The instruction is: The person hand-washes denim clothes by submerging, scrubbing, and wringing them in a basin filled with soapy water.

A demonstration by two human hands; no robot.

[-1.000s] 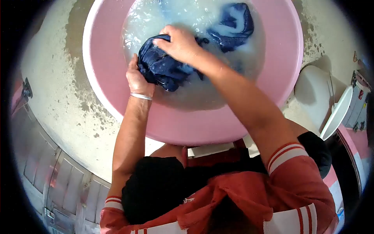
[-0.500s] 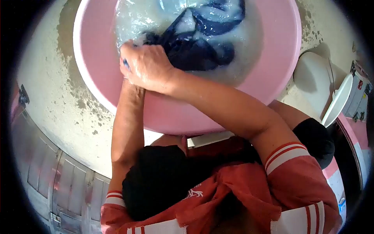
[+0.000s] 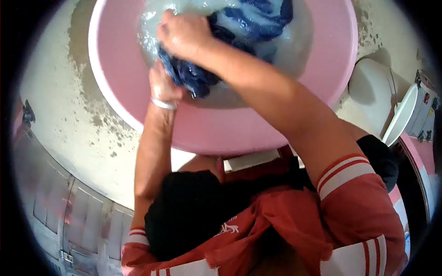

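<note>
A dark blue wet cloth (image 3: 195, 76) lies bunched in cloudy water inside a large pink basin (image 3: 221, 133). My left hand (image 3: 164, 85), with a white band at the wrist, grips the left side of the bunch near the basin's left part. Above and slightly right of it, my right hand (image 3: 184, 37) is closed on the upper edge of the same cloth. Part of the dark blue cloth spreads in the water at the upper right. Some fingers of both hands are hidden by the cloth or blurred.
A whitish bucket (image 3: 373, 92) stands right of the basin, with a white oval rim (image 3: 400, 115) beside it. Grey metal panelling (image 3: 83, 221) is at the lower left. Wet spots mark the pale floor (image 3: 60, 115). Black-clad knees are below the basin.
My right hand has moved up and away from my left wrist since half a second ago, when it was low beside it. The cloth is now bunched up between both hands.
</note>
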